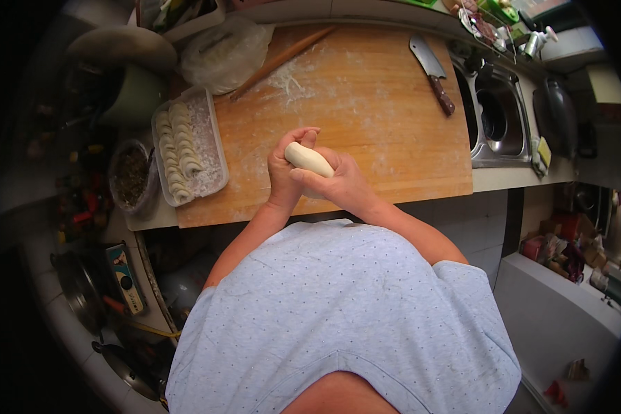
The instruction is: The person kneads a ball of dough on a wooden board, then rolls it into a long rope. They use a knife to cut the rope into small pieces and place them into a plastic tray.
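A smooth, pale roll of dough (310, 159) is held between my two hands above the front part of a floured wooden board (393, 150). My left hand (285, 168) cups it from the left, fingers curled behind it. From the right, my right hand (341, 178) wraps around it, with the thumb lying across the front. The dough's underside and some fingers are hidden. Left of my hands, a plastic tray (210, 165) dusted with flour holds rows of folded dumplings (180, 139).
A wooden rolling pin (284, 62) lies at the board's back left beside a plastic bag (227, 54). A cleaver (432, 75) rests at the back right, near a steel sink (502, 114). A tub of chopped filling (131, 176) stands left of the tray.
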